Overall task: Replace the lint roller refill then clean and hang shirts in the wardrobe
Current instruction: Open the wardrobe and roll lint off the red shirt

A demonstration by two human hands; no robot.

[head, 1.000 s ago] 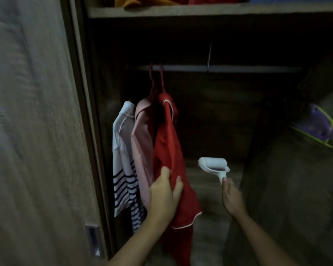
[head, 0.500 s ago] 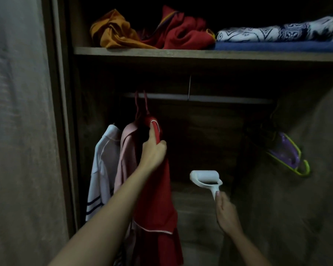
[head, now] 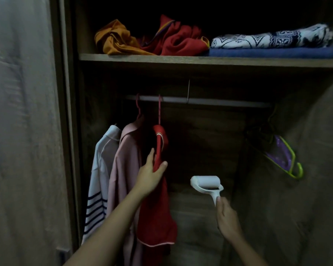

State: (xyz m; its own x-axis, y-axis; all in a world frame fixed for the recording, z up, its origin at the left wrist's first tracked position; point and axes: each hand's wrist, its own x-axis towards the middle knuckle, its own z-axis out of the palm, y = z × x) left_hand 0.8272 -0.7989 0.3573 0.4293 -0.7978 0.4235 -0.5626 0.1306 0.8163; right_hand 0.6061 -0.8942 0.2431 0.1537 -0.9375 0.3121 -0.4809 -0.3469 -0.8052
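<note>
Three shirts hang on the wardrobe rail [head: 210, 101]: a white one with navy stripes [head: 99, 179] at the left, a pink one [head: 125, 169] beside it, and a red one [head: 158, 212] on a red hanger. My left hand [head: 151, 173] grips the red shirt's front edge just below the collar, thumb on the right side. Held upright to the right of the red shirt is a white lint roller [head: 206, 184], its handle in my right hand [head: 226, 217], and the roller is not touching any fabric.
A shelf [head: 200, 61] above the rail carries crumpled orange [head: 115, 39] and red clothes [head: 181, 41] and folded patterned and blue fabric [head: 273, 45]. Empty purple and green hangers [head: 283, 156] hang at the rail's right end. A sliding door [head: 23, 131] bounds the left side.
My left hand slid from the red shirt's collar down to its front edge, and the red hanger now sits further right from the pink one. The roller stays level beside the shirt.
</note>
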